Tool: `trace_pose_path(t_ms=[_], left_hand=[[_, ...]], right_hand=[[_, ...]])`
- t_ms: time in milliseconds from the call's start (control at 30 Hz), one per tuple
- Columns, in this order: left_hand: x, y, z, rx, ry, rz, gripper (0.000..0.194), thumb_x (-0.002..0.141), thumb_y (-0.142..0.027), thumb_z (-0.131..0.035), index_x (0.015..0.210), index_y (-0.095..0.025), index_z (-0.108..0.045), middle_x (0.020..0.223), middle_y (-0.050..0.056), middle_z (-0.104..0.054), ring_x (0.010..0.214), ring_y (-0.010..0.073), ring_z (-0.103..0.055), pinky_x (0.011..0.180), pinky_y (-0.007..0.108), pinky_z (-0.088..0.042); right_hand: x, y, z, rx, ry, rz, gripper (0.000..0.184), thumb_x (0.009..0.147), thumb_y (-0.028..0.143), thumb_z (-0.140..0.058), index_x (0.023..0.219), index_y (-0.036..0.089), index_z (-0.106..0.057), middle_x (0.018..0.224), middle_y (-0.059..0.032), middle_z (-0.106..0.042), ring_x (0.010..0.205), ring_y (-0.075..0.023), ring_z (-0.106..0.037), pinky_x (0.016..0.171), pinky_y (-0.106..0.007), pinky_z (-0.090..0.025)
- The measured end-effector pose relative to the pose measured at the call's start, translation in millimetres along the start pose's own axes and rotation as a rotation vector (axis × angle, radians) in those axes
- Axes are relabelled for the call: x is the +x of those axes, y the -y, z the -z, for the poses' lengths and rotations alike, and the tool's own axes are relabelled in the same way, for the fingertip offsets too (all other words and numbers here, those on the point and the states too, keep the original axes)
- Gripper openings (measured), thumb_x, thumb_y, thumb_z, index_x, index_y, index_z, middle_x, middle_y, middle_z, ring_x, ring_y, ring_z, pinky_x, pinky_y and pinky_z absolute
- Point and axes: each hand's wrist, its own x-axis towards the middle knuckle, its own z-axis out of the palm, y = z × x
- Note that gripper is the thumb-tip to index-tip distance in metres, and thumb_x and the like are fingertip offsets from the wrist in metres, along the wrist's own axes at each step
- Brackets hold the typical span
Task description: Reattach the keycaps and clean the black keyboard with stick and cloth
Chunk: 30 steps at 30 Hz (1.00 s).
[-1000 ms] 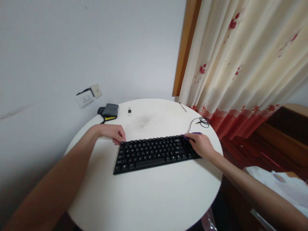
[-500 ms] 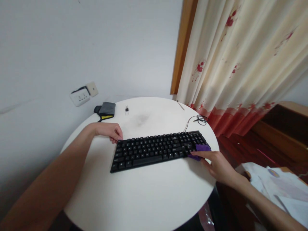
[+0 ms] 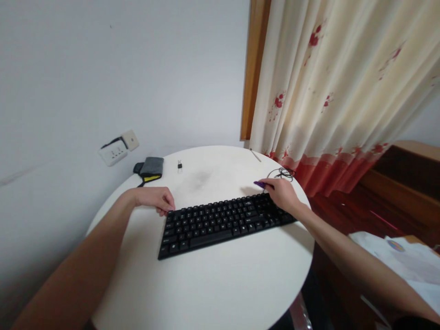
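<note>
A black keyboard lies slightly slanted on the round white table. My left hand is closed at the keyboard's far left corner, pinching its edge. Over the far right end of the keyboard, my right hand grips a purple cloth, most of which is hidden under the fingers. The hand and wrist cover part of the number pad. Just beyond this hand, the keyboard's black cable sits coiled near the table's right edge.
A folded grey cloth with a yellow part is at the table's far left edge. Behind the keyboard lie a small black tool with metal prongs and a thin stick. A wall and curtain border the table; papers are lower right.
My right hand has moved with the purple cloth from the keyboard's near right corner to its far right edge. My left hand stays at the left corner. The view has tilted slightly.
</note>
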Motion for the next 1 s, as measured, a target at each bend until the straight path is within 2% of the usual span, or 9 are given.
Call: trace_pose_path(t_ms=[67,167,300,467,733,833,1000], left_hand=[[0,1,0.3,0.001,-0.004,0.004,0.032,0.075,-0.046,-0.071,0.084,-0.017,-0.078,0.067,0.008,-0.072,0.060,0.0157,-0.063,0.057,0.022,-0.048],[1,1,0.2,0.003,-0.007,0.008,0.031,0.075,-0.045,-0.071,0.084,-0.016,-0.079,0.067,0.008,-0.071,0.060,0.0153,-0.062,0.057,0.021,-0.047],[1,-4,-1.2,-0.002,-0.004,0.013,0.032,0.073,-0.046,-0.072,0.082,-0.016,-0.079,0.066,0.007,-0.070,0.059,0.0153,-0.061,0.056,0.021,-0.047],[0,-12,-3.4,0.012,-0.022,0.048,0.033,0.071,-0.048,-0.073,0.081,-0.017,-0.079,0.066,0.007,-0.070,0.060,0.0157,-0.061,0.057,0.021,-0.047],[2,-8,-2.2,0.001,-0.022,0.061,0.032,0.073,-0.047,-0.072,0.081,-0.017,-0.079,0.066,0.007,-0.070,0.062,0.0162,-0.062,0.058,0.021,-0.047],[2,-9,-2.2,0.007,-0.020,0.063,0.032,0.072,-0.047,-0.073,0.081,-0.018,-0.079,0.066,0.007,-0.070,0.062,0.0163,-0.061,0.058,0.021,-0.047],[2,-13,-3.0,0.017,-0.019,0.068,0.032,0.072,-0.047,-0.073,0.084,-0.017,-0.079,0.069,0.008,-0.071,0.063,0.0166,-0.062,0.059,0.021,-0.046]], right_hand=[[-11,5,-15,-0.034,0.118,0.060,0.033,0.087,0.013,-0.051,0.109,0.027,-0.072,0.108,-0.0021,-0.074,0.098,-0.0242,-0.069,0.091,-0.040,-0.052],[-37,5,-24,0.030,0.126,0.112,0.040,0.086,0.008,-0.050,0.115,0.027,-0.069,0.120,-0.0007,-0.068,0.110,-0.0227,-0.064,0.099,-0.041,-0.049],[-78,1,-17,0.149,0.110,0.133,0.043,0.086,0.006,-0.049,0.120,0.026,-0.067,0.126,-0.0019,-0.065,0.118,-0.0217,-0.060,0.105,-0.043,-0.047],[-118,2,-6,0.209,0.085,0.301,0.048,0.087,0.005,-0.048,0.128,0.027,-0.062,0.127,-0.0029,-0.064,0.124,-0.0215,-0.055,0.106,-0.043,-0.048],[-138,-2,1,0.120,0.102,0.475,0.051,0.090,0.006,-0.045,0.135,0.027,-0.054,0.135,-0.0022,-0.058,0.130,-0.0209,-0.048,0.107,-0.044,-0.047],[-142,-2,3,0.064,0.144,0.517,0.050,0.090,0.008,-0.047,0.135,0.030,-0.054,0.135,-0.0013,-0.057,0.132,-0.0224,-0.046,0.105,-0.046,-0.047],[-143,-5,14,0.032,0.226,0.523,0.044,0.091,0.013,-0.051,0.130,0.032,-0.059,0.130,-0.0018,-0.061,0.131,-0.0251,-0.047,0.100,-0.048,-0.048]])
